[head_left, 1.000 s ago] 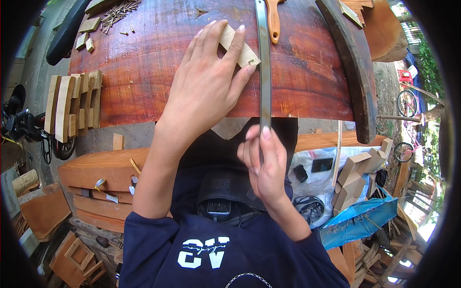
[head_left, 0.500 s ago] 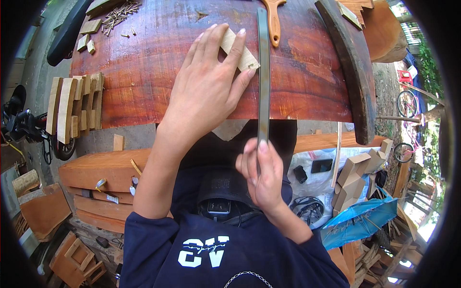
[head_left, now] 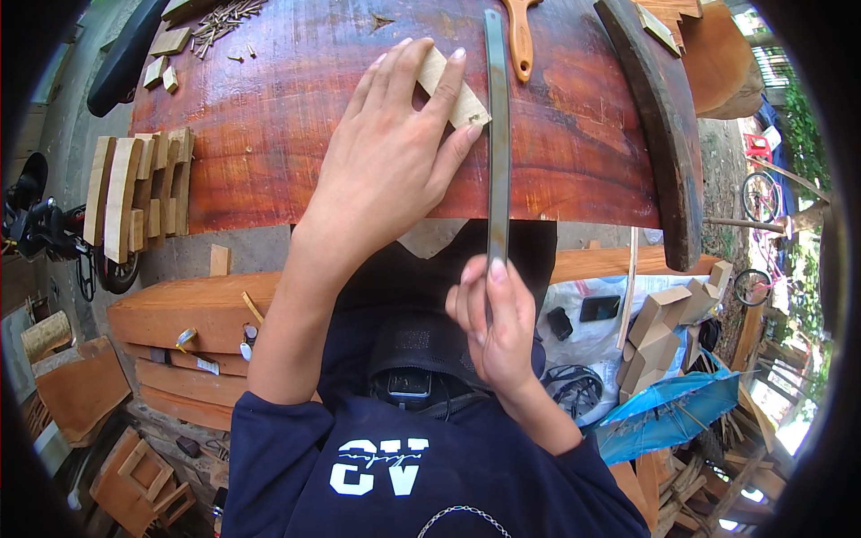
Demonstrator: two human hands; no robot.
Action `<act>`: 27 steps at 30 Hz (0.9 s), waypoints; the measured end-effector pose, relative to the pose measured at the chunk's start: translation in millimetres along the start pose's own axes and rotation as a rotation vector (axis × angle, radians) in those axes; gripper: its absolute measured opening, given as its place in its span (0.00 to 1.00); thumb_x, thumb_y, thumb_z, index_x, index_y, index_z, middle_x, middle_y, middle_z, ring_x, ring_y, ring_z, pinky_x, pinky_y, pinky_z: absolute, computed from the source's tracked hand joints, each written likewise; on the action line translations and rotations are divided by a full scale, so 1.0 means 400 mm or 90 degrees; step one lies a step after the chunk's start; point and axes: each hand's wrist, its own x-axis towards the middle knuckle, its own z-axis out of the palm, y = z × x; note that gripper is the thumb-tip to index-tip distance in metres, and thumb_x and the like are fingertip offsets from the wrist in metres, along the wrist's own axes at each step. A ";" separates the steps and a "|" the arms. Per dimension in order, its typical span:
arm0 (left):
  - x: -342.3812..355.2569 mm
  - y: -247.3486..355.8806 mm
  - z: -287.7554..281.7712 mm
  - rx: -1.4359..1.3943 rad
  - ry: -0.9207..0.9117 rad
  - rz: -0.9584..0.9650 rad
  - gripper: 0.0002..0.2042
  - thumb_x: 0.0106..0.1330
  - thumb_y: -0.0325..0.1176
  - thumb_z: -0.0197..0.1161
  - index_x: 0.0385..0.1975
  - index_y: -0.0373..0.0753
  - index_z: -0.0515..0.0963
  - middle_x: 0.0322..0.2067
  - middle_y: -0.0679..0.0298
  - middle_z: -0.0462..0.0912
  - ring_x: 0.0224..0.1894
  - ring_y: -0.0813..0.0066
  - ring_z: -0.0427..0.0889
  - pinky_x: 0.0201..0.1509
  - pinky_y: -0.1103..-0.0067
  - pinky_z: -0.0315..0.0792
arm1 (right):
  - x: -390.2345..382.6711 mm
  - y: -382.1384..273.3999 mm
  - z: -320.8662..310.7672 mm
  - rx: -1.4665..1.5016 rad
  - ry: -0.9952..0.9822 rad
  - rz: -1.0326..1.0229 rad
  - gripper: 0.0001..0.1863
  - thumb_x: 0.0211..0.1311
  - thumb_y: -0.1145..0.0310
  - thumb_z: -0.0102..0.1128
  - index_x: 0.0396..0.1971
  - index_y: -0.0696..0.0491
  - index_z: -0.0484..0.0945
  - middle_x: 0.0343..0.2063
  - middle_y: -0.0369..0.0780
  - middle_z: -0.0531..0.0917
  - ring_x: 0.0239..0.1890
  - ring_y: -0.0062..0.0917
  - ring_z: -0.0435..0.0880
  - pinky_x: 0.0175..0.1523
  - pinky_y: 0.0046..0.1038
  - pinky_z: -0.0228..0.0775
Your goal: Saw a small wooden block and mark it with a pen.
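My left hand (head_left: 392, 134) presses a small pale wooden block (head_left: 453, 88) down on the reddish-brown wooden table (head_left: 574, 170). Its thumb and forefinger lie along the block's sides, and the hand covers part of the block. A long, flat grey metal bar (head_left: 499, 134) runs upright in the view, with its near end in my right hand (head_left: 493, 314). That hand is closed round it just off the table's near edge, thumb on top. The bar's left edge is right beside the block's corner; whether they touch, I cannot tell.
A brush handle (head_left: 521, 45) lies right of the bar's far end. Stacked wood pieces (head_left: 134, 193) stand at the table's left edge. Small blocks (head_left: 157, 70) and scattered nail-like pieces (head_left: 220, 27) lie at far left. A dark plank (head_left: 659, 134) borders the right side.
The view has shifted slightly. Both hands, the block and the metal bar keep nearly the same places on the table.
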 end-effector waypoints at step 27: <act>-0.003 -0.025 -0.002 0.000 -0.046 0.018 0.32 0.84 0.49 0.54 0.80 0.35 0.65 0.81 0.42 0.60 0.84 0.41 0.56 0.87 0.59 0.53 | 0.038 0.001 -0.028 0.043 -0.042 0.017 0.23 0.93 0.58 0.38 0.45 0.60 0.77 0.14 0.29 0.64 0.17 0.13 0.59 0.30 0.23 0.58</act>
